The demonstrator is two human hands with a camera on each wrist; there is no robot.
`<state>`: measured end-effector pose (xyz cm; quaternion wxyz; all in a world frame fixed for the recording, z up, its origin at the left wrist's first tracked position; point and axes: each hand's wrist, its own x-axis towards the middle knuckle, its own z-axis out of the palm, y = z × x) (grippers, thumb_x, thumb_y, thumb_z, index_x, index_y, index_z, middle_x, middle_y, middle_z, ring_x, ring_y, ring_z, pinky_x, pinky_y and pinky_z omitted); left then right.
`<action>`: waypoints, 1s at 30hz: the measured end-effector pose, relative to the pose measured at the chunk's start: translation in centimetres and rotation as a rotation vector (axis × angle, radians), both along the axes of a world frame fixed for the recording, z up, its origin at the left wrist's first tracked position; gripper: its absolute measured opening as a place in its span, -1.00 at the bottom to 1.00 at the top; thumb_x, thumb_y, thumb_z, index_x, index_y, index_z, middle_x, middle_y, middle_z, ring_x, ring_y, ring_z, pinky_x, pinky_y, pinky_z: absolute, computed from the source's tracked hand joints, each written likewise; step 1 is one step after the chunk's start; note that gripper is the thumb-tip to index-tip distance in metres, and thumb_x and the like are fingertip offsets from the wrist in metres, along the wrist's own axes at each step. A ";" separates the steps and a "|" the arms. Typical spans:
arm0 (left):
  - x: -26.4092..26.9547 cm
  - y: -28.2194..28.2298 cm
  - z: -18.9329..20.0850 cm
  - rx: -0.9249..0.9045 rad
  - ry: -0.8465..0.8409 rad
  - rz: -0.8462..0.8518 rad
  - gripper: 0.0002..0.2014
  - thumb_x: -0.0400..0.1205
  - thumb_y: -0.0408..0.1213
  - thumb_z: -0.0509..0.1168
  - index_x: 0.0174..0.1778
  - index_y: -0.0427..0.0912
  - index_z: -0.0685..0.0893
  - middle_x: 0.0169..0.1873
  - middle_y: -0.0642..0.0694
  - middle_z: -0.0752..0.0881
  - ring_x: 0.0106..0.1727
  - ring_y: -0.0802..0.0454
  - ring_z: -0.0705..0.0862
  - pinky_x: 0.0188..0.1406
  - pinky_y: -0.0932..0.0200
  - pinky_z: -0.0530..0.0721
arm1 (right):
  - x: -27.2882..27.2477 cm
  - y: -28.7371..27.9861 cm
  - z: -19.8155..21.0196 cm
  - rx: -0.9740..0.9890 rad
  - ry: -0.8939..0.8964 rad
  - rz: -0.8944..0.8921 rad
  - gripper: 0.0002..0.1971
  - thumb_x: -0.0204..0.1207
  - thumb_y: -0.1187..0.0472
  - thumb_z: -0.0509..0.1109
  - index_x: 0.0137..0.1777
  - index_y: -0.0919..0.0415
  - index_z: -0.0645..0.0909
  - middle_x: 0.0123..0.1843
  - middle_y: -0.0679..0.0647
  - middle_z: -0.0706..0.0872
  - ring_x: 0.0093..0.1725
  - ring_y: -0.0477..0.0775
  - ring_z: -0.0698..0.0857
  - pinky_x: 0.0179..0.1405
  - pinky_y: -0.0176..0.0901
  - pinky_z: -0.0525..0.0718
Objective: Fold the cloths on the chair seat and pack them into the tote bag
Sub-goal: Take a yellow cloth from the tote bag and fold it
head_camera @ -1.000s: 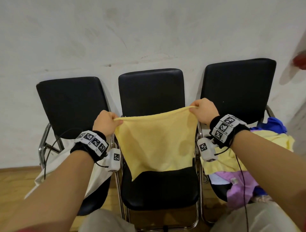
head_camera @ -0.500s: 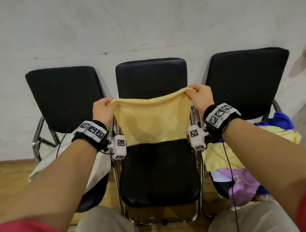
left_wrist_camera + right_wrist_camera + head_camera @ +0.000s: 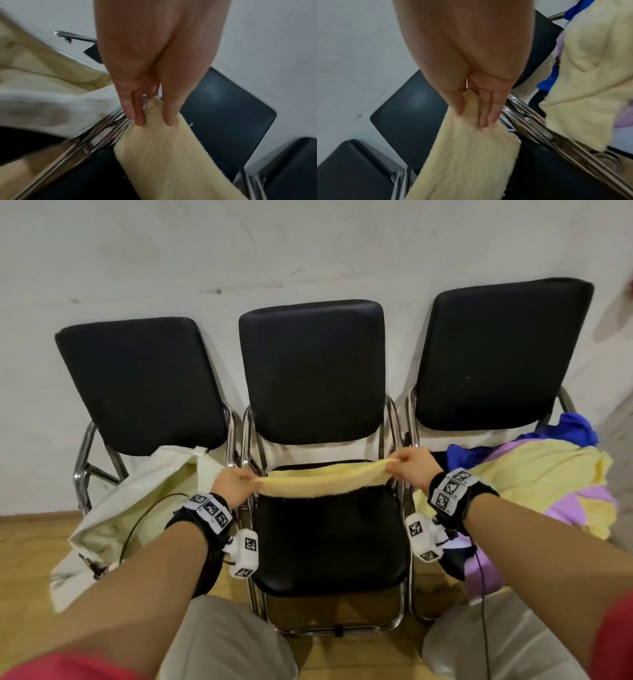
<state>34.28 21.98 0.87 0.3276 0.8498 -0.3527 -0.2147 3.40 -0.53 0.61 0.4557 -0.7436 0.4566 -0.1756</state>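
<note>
Yellow cloth [image 3: 318,481] stretches as a narrow band across the back of the middle chair seat [image 3: 329,539], with the tote bag [image 3: 113,508] slumped on the chair to its left. Left hand [image 3: 233,486] pinches one end between thumb and fingers [image 3: 137,108]. Soft, fluffy and light, it looks sure to sag unless held by both ends. Right hand [image 3: 412,470] pinches the other end, beside the unfolded pile [image 3: 555,484].
</note>
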 end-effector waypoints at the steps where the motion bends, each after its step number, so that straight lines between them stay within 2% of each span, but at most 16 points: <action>1: -0.4 0.8 -1.1 0.056 0.007 -0.027 -0.84 0.59 -0.30 0.49 0.06 -0.22 0.81 -0.10 -0.14 0.74 -0.04 -0.05 0.67 0.09 0.09 0.64 | -0.5 0.6 -1.0 0.024 0.039 0.019 -0.86 0.53 0.30 0.48 0.05 0.19 0.77 -0.05 0.15 0.79 0.01 0.11 0.77 0.18 0.08 0.76; 3: -1.0 2.0 -2.9 0.171 0.033 -0.065 -0.79 0.58 -0.24 0.50 0.10 -0.20 0.80 -0.06 -0.12 0.75 0.01 -0.05 0.69 0.20 0.04 0.66 | -1.3 1.6 -2.5 0.087 0.100 0.050 -0.81 0.52 0.33 0.50 0.12 0.24 0.75 -0.01 0.21 0.79 0.04 0.17 0.79 0.16 0.07 0.79; 4: -1.3 2.5 -3.5 0.225 0.044 -0.075 -0.77 0.57 -0.22 0.51 0.11 -0.19 0.80 -0.08 -0.11 0.74 0.01 -0.05 0.69 0.18 0.07 0.66 | -1.6 2.1 -3.0 0.140 0.106 0.065 -0.77 0.53 0.37 0.49 0.18 0.32 0.73 -0.03 0.26 0.79 -0.01 0.19 0.81 0.07 -0.01 0.82; 6: -2.0 3.2 -4.5 0.306 0.081 -0.091 -0.76 0.55 -0.19 0.52 0.09 -0.18 0.81 -0.13 -0.08 0.75 -0.01 -0.05 0.72 0.09 0.12 0.68 | -2.1 2.8 -3.6 0.277 0.111 0.107 -0.71 0.58 0.45 0.42 0.29 0.49 0.64 -0.09 0.30 0.76 -0.19 0.11 0.82 -0.21 -0.23 0.81; 7: -2.4 3.5 -4.8 0.330 0.114 -0.094 -0.75 0.54 -0.18 0.53 0.09 -0.18 0.81 -0.18 -0.07 0.76 -0.07 -0.04 0.73 0.00 0.15 0.70 | -2.3 3.1 -3.7 0.327 0.154 0.131 -0.70 0.60 0.45 0.40 0.32 0.50 0.61 -0.07 0.29 0.75 -0.19 0.09 0.81 -0.24 -0.26 0.79; 9: -3.1 4.1 -5.2 0.370 0.173 -0.086 -0.76 0.52 -0.19 0.55 0.06 -0.17 0.79 -0.25 -0.08 0.76 -0.19 0.00 0.72 -0.17 0.21 0.69 | -2.4 3.6 -3.8 0.410 0.270 0.171 -0.71 0.62 0.43 0.39 0.33 0.37 0.59 0.08 0.30 0.74 -0.04 0.16 0.81 -0.01 -0.10 0.80; 10: -3.3 4.3 -5.3 0.393 0.192 -0.083 -0.77 0.52 -0.19 0.55 0.04 -0.14 0.77 -0.24 -0.09 0.77 -0.18 0.00 0.75 -0.18 0.20 0.73 | -2.5 3.8 -3.9 0.451 0.314 0.181 -0.69 0.63 0.43 0.38 0.36 0.35 0.58 0.13 0.31 0.72 0.00 0.21 0.80 0.10 -0.01 0.77; 11: -3.6 4.4 -5.3 0.422 0.209 -0.084 -0.79 0.53 -0.20 0.55 0.03 -0.11 0.75 -0.21 -0.11 0.79 -0.12 -0.03 0.78 -0.13 0.17 0.78 | -2.5 3.9 -4.1 0.473 0.352 0.191 -0.67 0.63 0.43 0.37 0.38 0.35 0.56 0.16 0.32 0.69 0.02 0.24 0.79 0.12 0.03 0.76; 13: -3.8 4.6 -5.3 0.484 0.246 -0.098 -0.79 0.55 -0.23 0.54 0.05 -0.11 0.71 -0.09 -0.18 0.82 0.04 -0.08 0.81 0.03 0.10 0.81 | -2.5 3.7 -4.6 0.478 0.409 0.209 -0.65 0.63 0.42 0.39 0.40 0.35 0.55 0.12 0.32 0.70 0.01 0.27 0.82 0.02 0.01 0.78; 15: -4.0 4.8 -5.4 0.543 0.277 -0.123 -0.76 0.55 -0.26 0.53 0.11 -0.15 0.71 0.03 -0.25 0.82 0.09 -0.11 0.81 0.09 0.03 0.80 | -2.4 3.7 -4.9 0.474 0.473 0.246 -0.64 0.62 0.41 0.41 0.40 0.33 0.56 0.08 0.31 0.74 0.03 0.28 0.84 0.04 0.05 0.81; 17: -3.9 4.8 -5.5 0.621 0.279 -0.159 -0.74 0.54 -0.25 0.53 0.12 -0.19 0.74 0.07 -0.30 0.82 -0.05 -0.10 0.79 -0.10 0.08 0.80 | -2.4 3.6 -5.4 0.438 0.567 0.318 -0.63 0.57 0.37 0.46 0.38 0.31 0.60 0.06 0.26 0.78 0.04 0.24 0.84 0.14 0.09 0.80; 18: -4.0 4.8 -5.6 0.668 0.275 -0.175 -0.74 0.53 -0.23 0.53 0.11 -0.20 0.77 0.07 -0.30 0.82 -0.11 -0.08 0.75 -0.25 0.14 0.75 | -2.5 3.6 -5.7 0.433 0.586 0.326 -0.63 0.54 0.36 0.50 0.34 0.31 0.64 0.03 0.21 0.80 0.02 0.20 0.84 0.13 0.08 0.81; 20: -3.9 4.6 -5.8 0.753 0.266 -0.218 -0.75 0.52 -0.17 0.53 0.06 -0.20 0.83 0.06 -0.22 0.84 -0.17 -0.04 0.70 -0.40 0.24 0.60 | -2.5 3.5 -6.1 0.465 0.616 0.347 -0.68 0.47 0.30 0.56 0.23 0.28 0.73 0.02 0.18 0.83 0.02 0.20 0.85 0.13 0.08 0.81; 24: -3.8 3.6 -6.5 0.818 0.271 -0.271 -0.76 0.61 -0.15 0.44 0.07 -0.24 0.84 0.01 -0.01 0.85 -0.27 0.06 0.63 -0.51 0.33 0.52 | -2.2 3.7 -6.2 0.555 0.636 0.363 -0.74 0.54 0.27 0.52 0.22 0.24 0.74 0.06 0.17 0.84 -0.07 0.18 0.87 0.18 0.14 0.78; 28: -3.5 1.8 -7.2 0.745 0.231 -0.241 -0.77 0.65 -0.28 0.39 0.15 -0.33 0.78 -0.01 -0.07 0.83 -0.39 0.05 0.64 -0.60 0.33 0.52 | -1.3 2.5 -6.7 0.497 0.595 0.316 -0.74 0.58 0.26 0.48 0.26 0.22 0.72 0.09 0.15 0.80 -0.13 0.12 0.86 0.14 0.06 0.80; 30: -3.2 0.7 -7.5 0.678 0.208 -0.225 -0.80 0.66 -0.32 0.37 0.14 -0.31 0.77 -0.04 -0.09 0.80 -0.37 0.05 0.65 -0.63 0.33 0.51 | -0.8 1.6 -7.0 0.474 0.575 0.293 -0.76 0.58 0.26 0.46 0.24 0.21 0.72 0.09 0.13 0.80 -0.14 0.10 0.85 -0.02 -0.02 0.80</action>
